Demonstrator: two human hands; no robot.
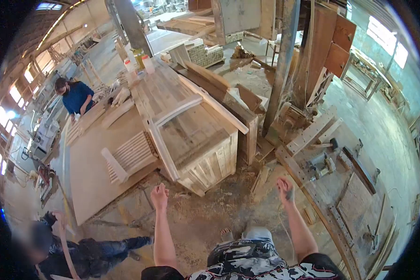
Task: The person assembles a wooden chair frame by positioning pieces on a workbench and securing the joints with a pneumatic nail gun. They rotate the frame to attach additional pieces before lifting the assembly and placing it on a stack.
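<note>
My left hand (159, 196) is raised in front of me, its fingers curled together, near the lower end of a pale wooden frame (165, 151). That frame lies on a large plank-sided wooden box (210, 163). On the other side, my right hand (285, 190) hangs in the air beside the edge of a workbench (308, 205), fingers bent; whether anything small is in it cannot be made out. Neither hand touches the frame or the bench.
A slatted wooden piece (130, 156) lies on a wide board (98, 186) at the left. A person in blue (77, 97) works behind it; another person (88, 256) is at lower left. Clamps and a hammer (333, 143) lie on the bench. A metal post (284, 60) stands ahead.
</note>
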